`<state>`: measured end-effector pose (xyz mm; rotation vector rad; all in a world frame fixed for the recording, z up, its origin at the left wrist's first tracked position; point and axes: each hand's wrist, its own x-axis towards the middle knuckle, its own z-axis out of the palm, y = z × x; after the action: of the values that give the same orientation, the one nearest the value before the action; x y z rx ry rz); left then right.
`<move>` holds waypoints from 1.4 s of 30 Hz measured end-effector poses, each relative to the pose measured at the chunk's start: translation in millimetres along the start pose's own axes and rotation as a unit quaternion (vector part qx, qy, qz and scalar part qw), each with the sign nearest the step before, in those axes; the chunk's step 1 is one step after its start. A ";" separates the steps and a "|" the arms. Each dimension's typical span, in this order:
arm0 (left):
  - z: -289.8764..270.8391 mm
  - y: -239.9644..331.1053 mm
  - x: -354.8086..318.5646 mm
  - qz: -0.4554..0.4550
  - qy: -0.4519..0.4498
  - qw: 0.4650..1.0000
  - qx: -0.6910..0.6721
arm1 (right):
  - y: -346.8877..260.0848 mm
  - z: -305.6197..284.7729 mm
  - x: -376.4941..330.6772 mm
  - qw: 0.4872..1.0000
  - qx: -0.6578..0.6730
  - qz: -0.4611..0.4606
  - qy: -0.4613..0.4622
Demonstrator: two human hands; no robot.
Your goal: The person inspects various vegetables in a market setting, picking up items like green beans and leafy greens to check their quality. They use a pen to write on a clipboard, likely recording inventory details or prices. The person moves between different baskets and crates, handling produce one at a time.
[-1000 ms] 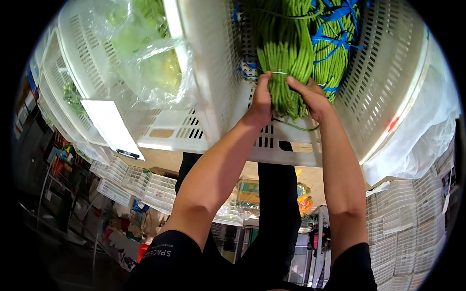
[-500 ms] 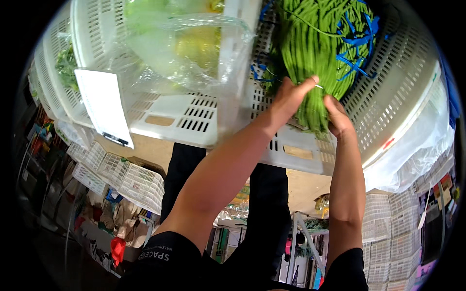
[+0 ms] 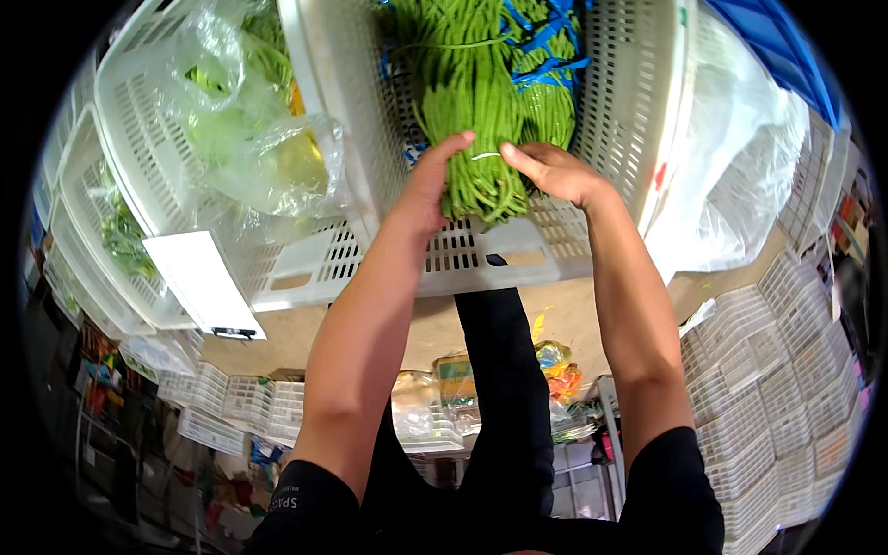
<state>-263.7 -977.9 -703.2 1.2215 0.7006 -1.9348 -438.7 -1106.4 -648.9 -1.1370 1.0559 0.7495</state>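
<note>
A thick bundle of long green beans [image 3: 470,102] lies in a white perforated plastic crate [image 3: 631,92], its cut ends toward me. A thin white tie rings it near those ends. My left hand [image 3: 435,180] grips the bundle's left side, thumb on top by the tie and the other fingers mostly hidden beneath. From the right, my right hand [image 3: 555,174] closes on it too, thumb pressing beside the tie. More beans [image 3: 548,116], bound with blue ties [image 3: 555,65], lie just right of this bundle in the crate.
Left of it stands another white crate with clear plastic bags [image 3: 277,171] of green and yellow produce. A white sheet on a clipboard [image 3: 205,282] hangs at its front corner. Clear plastic sheeting [image 3: 740,157] covers the right side. Stacked white crates [image 3: 768,370] stand lower right.
My view has swung right, so crates and beans sit further left in the picture. Both hands keep their grip by the tie; my right hand now lies more across the bundle's side.
</note>
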 end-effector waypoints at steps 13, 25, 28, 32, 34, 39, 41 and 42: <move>78.0 4.0 -123.1 0.067 0.028 0.996 0.046 | -68.9 62.1 -114.5 0.859 0.479 -0.106 0.147; 162.9 -57.4 -381.6 0.261 -0.149 0.945 0.132 | -101.9 132.7 -392.8 0.871 0.353 -0.111 0.323; 161.4 -73.8 -444.4 0.268 -0.207 0.933 0.118 | -122.3 165.4 -465.5 0.882 0.289 -0.090 0.360; 149.9 -103.6 -525.0 0.283 -0.280 0.912 0.096 | -167.2 217.8 -549.7 0.890 0.234 -0.087 0.381; 143.2 -125.4 -565.3 0.280 -0.309 0.906 0.068 | -183.9 245.7 -589.2 0.891 0.234 -0.100 0.377; 124.8 -171.5 -629.4 0.414 -0.282 0.862 0.078 | -191.6 283.7 -644.4 0.911 0.169 -0.131 0.352; 110.5 -193.0 -650.6 0.446 -0.262 0.856 0.030 | -198.2 300.1 -654.6 0.929 0.116 -0.151 0.318; 101.1 -205.8 -651.7 0.462 -0.256 0.849 0.007 | -194.3 307.7 -652.6 0.935 0.088 -0.162 0.304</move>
<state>-299.1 -744.4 -54.0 0.7481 -0.1914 -1.3107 -408.2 -842.4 49.4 -1.3782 1.3668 0.0233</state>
